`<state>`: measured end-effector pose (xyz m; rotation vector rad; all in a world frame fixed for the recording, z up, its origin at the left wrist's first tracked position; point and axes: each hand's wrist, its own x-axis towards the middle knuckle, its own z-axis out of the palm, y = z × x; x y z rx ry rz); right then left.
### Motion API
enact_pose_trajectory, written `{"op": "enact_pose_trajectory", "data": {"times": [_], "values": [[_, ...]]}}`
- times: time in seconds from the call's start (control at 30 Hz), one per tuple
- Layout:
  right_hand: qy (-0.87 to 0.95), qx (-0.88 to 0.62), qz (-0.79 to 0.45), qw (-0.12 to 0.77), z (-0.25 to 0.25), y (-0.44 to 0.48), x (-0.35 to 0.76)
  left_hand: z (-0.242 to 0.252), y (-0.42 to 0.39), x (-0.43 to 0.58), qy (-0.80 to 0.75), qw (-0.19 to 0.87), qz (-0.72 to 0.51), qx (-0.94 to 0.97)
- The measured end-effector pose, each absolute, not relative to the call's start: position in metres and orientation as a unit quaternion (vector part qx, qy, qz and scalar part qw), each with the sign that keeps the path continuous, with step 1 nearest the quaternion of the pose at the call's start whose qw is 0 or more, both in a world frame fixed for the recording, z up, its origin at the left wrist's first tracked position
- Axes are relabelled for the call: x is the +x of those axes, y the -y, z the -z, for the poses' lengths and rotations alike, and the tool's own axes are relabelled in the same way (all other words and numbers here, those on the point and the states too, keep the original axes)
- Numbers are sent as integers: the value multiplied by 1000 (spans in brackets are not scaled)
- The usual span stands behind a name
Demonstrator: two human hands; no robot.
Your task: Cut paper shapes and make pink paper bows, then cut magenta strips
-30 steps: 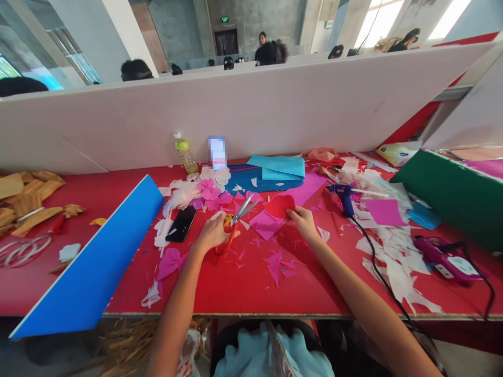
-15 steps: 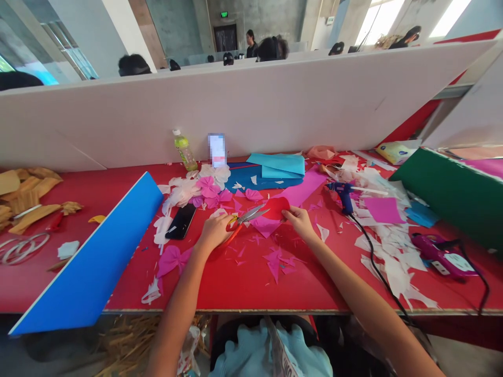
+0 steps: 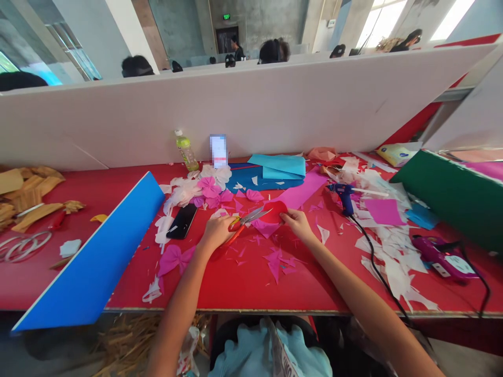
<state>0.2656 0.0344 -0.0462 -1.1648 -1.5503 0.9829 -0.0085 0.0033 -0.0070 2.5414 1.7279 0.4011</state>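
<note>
My left hand (image 3: pixel 217 232) is shut on a pair of red-handled scissors (image 3: pixel 245 223), whose steel blades point right. Their tips reach the edge of a red paper piece (image 3: pixel 276 211), which my right hand (image 3: pixel 298 224) pinches from the right side. A pink paper sheet (image 3: pixel 265 228) lies under the red piece and partly under the blades. A long pink paper strip (image 3: pixel 301 189) stretches up and to the right behind it. Whether the blades are closed around the paper's edge is hidden at this size.
The red table (image 3: pixel 251 293) is littered with paper scraps. A black phone (image 3: pixel 181 221), pink paper flowers (image 3: pixel 209 187), a blue glue gun (image 3: pixel 341 198), a purple glue gun (image 3: pixel 444 263), a blue board (image 3: pixel 94 256) and a green board (image 3: pixel 448 196) lie around. A white partition (image 3: pixel 251 104) stands behind.
The scissors have swung from pointing up-right to nearly level, and their tips now reach the red paper. Both hands have shifted slightly, with the paper still in my right hand.
</note>
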Motion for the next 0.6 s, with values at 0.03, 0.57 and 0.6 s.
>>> {"op": "enact_pose_trajectory", "data": {"times": [0.03, 0.57, 0.6], "values": [[633, -474, -400, 463, 47, -35, 266, 7, -3, -8, -556, 21, -130, 820], [626, -476, -410, 462, 44, -34, 263, 3, -2, -7, -561, 40, -116, 818], [626, -475, -411, 462, 44, -34, 263, 3, -2, -7, -562, 40, -116, 818]]}}
